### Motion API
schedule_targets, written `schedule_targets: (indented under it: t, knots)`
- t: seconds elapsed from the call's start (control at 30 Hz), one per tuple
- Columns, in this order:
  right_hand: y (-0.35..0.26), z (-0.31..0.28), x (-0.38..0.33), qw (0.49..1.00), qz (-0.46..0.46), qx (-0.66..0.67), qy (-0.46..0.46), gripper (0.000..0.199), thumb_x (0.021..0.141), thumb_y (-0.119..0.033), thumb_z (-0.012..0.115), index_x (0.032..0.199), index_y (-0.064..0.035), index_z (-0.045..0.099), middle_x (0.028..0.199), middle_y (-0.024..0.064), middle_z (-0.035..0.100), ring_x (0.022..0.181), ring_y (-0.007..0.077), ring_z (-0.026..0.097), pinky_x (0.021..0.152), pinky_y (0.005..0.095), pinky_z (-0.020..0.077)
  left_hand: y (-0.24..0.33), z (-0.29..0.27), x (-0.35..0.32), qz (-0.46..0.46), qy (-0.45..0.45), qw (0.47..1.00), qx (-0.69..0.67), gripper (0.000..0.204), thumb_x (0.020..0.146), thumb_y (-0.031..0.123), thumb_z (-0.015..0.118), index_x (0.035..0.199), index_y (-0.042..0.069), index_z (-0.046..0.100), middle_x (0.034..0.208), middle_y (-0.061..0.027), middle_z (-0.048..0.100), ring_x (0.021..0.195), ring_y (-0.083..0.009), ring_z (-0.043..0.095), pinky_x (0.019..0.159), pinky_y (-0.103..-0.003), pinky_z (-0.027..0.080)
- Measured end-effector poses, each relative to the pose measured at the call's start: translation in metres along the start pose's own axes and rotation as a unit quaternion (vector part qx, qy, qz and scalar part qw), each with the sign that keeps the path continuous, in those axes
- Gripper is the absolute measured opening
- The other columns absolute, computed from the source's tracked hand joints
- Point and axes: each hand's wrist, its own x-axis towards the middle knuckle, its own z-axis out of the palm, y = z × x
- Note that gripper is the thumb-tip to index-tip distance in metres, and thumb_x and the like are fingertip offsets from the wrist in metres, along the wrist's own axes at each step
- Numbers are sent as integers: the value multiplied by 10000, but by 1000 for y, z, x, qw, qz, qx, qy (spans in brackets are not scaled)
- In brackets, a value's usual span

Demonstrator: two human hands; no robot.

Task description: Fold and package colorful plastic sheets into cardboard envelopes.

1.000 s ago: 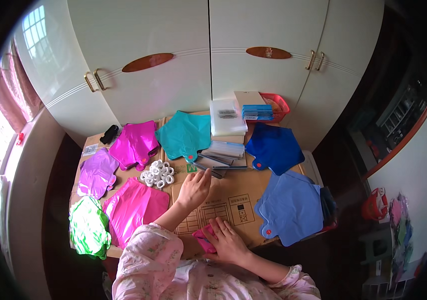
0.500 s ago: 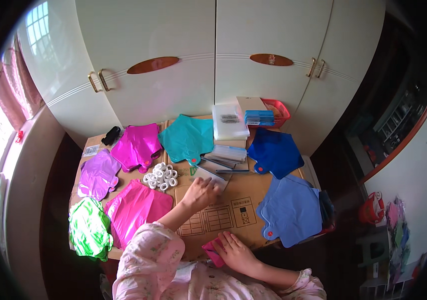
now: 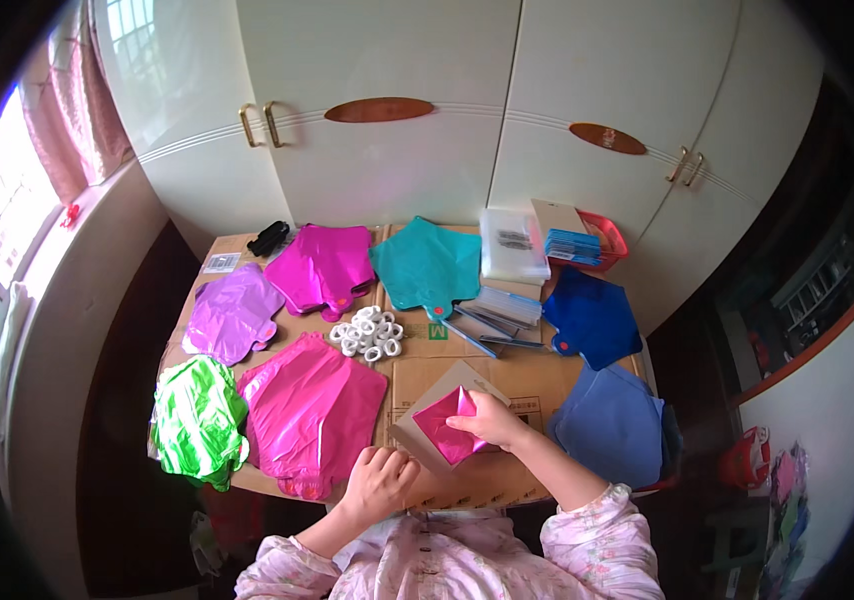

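Note:
My right hand (image 3: pixel 492 420) grips a folded piece of pink foil (image 3: pixel 447 425), thumb on top. Under the foil lies a greyish-beige square card (image 3: pixel 462 378), flat on the cardboard table covering. My left hand (image 3: pixel 382 482) is closed with curled fingers, close to the card's near left corner; anything inside it is hidden. A stack of flat pink foil balloons (image 3: pixel 312 415) lies to the left of this hand. Beyond the card stands a leaning row of thin sleeves or cards (image 3: pixel 495 312). A pile of white rings (image 3: pixel 367 332) sits left of them.
Flat foil piles ring the table: green (image 3: pixel 199 418), lilac (image 3: pixel 232 312), magenta (image 3: pixel 322 265), teal (image 3: pixel 427 265), dark blue (image 3: pixel 595 318) and light blue (image 3: pixel 607 415). Clear bags (image 3: pixel 512 245) and a red basket (image 3: pixel 615 240) stand at the back, before a white wardrobe (image 3: pixel 377 170).
My left hand has come back from the leaning cards toward me. A card now lies in front of me. My right hand has brought the pink foil forward over it. The view has shifted.

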Motion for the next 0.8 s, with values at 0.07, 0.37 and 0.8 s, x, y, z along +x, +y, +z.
schedule_targets:
  t: [0.07, 0.37, 0.8]
  knots:
    - [3, 12, 13, 1000, -4, -9, -27, 460, 812, -88, 690, 1215, 23, 497, 1095, 88, 603, 959, 146, 578, 839, 304, 478, 1, 17, -22, -68, -27, 996, -45, 293, 699, 189, 630, 964, 86, 559, 935, -44, 566, 917, -183, 554, 783, -355, 426]
    - [21, 27, 17, 996, 8, -81, -25, 572, 822, -126, 686, 1303, 17, 413, 1190, 149, 567, 1048, 207, 560, 910, 348, 453, 11, 19, -12, -65, -18, 994, -89, 491, 790, 294, 675, 1202, 56, 553, 1230, -121, 535, 1232, -257, 473, 1006, -439, 375]
    - [-20, 28, 15, 959, 86, -267, -37, 582, 845, -303, 654, 1270, 7, 406, 1183, 277, 553, 1076, 388, 568, 894, 428, 464, 1, 22, -6, -53, -93, 992, -68, 530, 824, 423, 623, 1263, 138, 536, 1344, -148, 435, 1307, -315, 375, 1039, -535, 306]
